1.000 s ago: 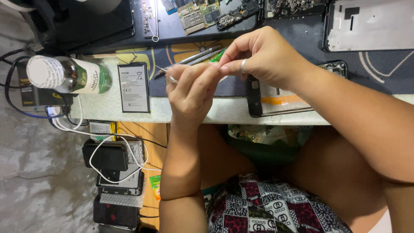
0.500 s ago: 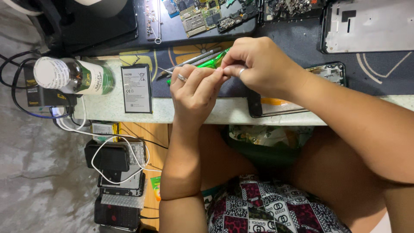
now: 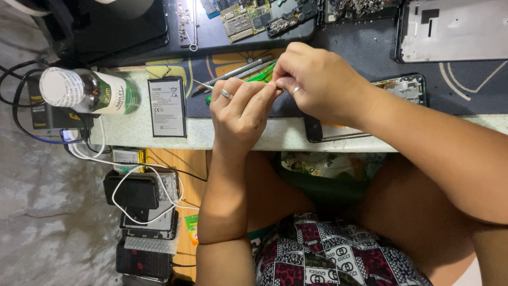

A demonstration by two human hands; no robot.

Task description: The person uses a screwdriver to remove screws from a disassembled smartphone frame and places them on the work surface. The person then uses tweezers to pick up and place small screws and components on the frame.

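Two hands meet above the tabletop [image 3: 238, 139] edge: left hand [image 3: 241, 114] and right hand [image 3: 317, 82] fingers narrow, pinched together on something tiny, hidden between fingertips. Likely light, fragile; best gripped by fingertips. Green tool [image 3: 263, 74], phone battery [image 3: 167, 107] nearby.

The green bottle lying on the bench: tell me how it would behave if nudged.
The green bottle lies on its side, so its round body would probably roll. It rests near the bench edge, so it might drop off. It looks smooth, perhaps slippery.
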